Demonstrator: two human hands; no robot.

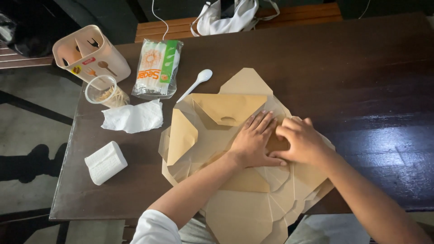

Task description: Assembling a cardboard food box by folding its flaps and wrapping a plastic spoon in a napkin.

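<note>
The big dark table (pixel 352 68) is lying bare past the fingertips. Flat brown boxes (pixel 235 199) are sitting under both hands and sticking out over the near edge. It looks like the pressing step; next would be lifting a flap (pixel 228 108) just past the fingers. The left hand (pixel 253 142) is pressing flat, fingers spread. The right hand (pixel 302 141) is curling, pushing down. The spoon (pixel 196 83) is lying farther off.

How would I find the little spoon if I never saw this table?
Start at the dark wooden table and find the clear plastic packet of white cutlery near its far left. Just right of it lies a white plastic spoon, loose and alone, its handle touching the flat brown cardboard.
</note>
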